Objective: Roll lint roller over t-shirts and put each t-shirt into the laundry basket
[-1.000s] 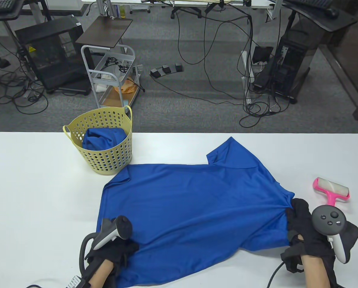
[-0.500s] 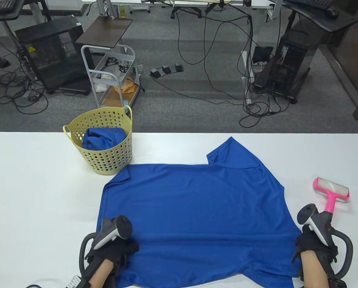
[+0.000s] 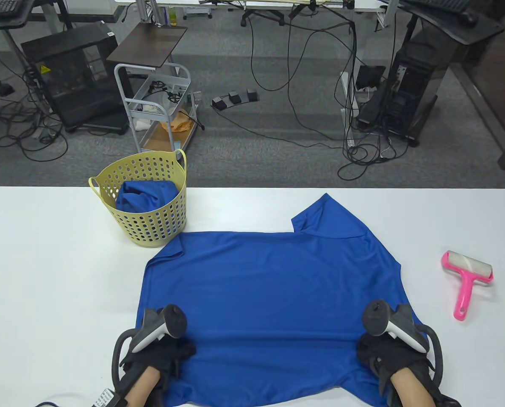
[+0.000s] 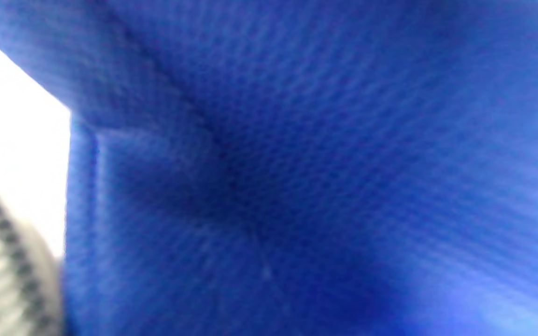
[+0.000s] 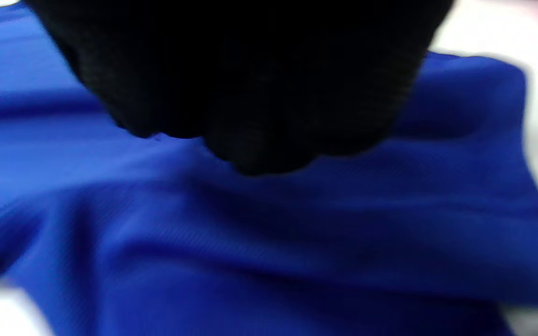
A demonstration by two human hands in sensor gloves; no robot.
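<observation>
Left hand (image 3: 159,354) sits on the near-left corner of the shirt (image 3: 273,292), right hand (image 3: 390,354) on the near-right corner; hands well apart, one per side of the hem. Trackers cover the fingers from above, so I can't tell whether either hand pinches the cloth or just presses it flat. Right wrist view shows the glove bunched low over the fabric with a ripple under it; a grip looks likely, but that's a guess. Left wrist view is blurred blue cloth and a seam, no fingers visible. My read on the placement: both hands pin or tension the near edge so the shirt lies smooth for rolling, or they're set to gather it. Shirt is spread mostly flat mid-table (image 3: 45,275), one sleeve pointing to the far edge, the far-left corner just beside the basket (image 3: 148,231). Roller (image 3: 467,280) lies on the table right of the shirt, apart from it, handle toward the person, near the right hand and held by neither hand. Basket stands upright at the far left of the table and already holds one bundled blue shirt (image 3: 146,196) that fills the lower part, with room above for more. Whether the spread shirt has been rolled can't be judged from here.
</observation>
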